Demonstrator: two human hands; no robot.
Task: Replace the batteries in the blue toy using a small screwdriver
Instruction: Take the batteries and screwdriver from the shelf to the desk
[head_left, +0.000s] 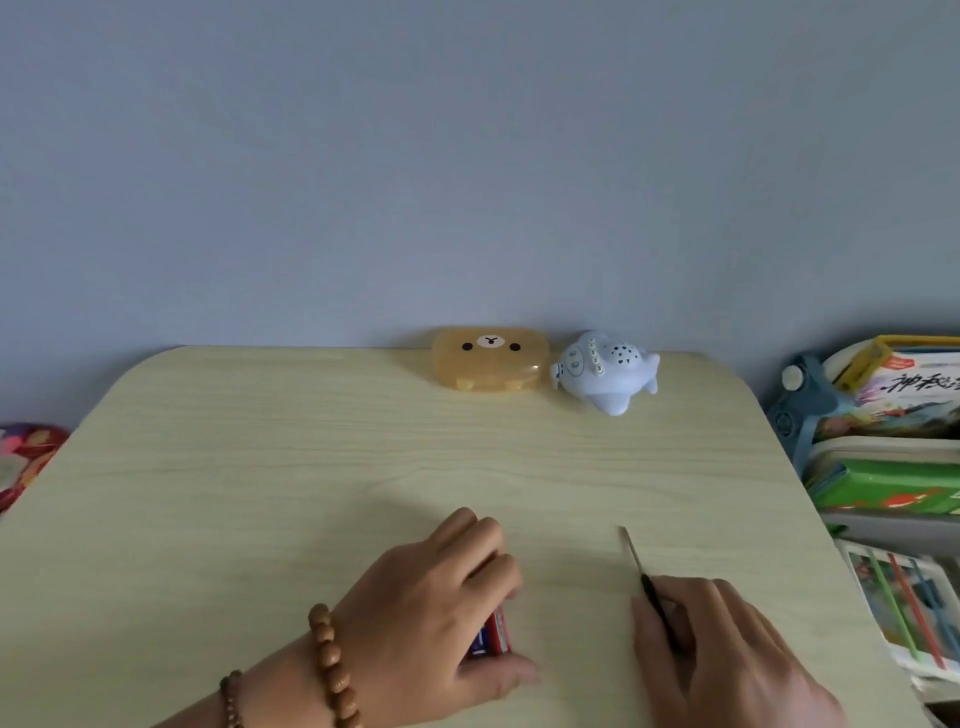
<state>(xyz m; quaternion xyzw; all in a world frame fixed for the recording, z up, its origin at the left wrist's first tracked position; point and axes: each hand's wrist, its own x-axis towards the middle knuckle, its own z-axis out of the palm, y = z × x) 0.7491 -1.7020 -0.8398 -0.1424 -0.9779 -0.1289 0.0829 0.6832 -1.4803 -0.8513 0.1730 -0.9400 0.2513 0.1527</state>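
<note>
At the desk's near edge, the left hand (447, 597), w/ a wooden bead bracelet (332, 665) on the wrist, is curled down over a small pack of batteries (491, 636). The fingers wrap over the top & the thumb tucks in on the near side, so only a red-and-blue strip shows. Any print on the pack is too small to read. To its right, also by the near edge, the right hand (717, 649) pinches the dark handle of the small screwdriver (636, 561) between thumb & fingertips. The thin shaft lies low over the desk (260, 467) & points toward the far edge. Can't tell if the tip touches the wood. Both items look gathered close to the body, prob. so they're ready once the toy is brought in. The blue toy (608, 371) sits at the far edge, right of centre, well apart from both hands. It's a rounded animal shape w/ a row of small buttons & a speaker grille on top. No battery hatch shows from here, so it'll likely need turning over. Just beside it on the left is a translucent orange case (491, 366) w/ a bear face on the lid & no text. Off the desk's right edge is a stack of books (893, 415). The top cover carries big black Chinese brush characters, approx. 神秘, w/ the rest cut off. Off the left edge sits a bit of red patterned fabric (26, 457).
</note>
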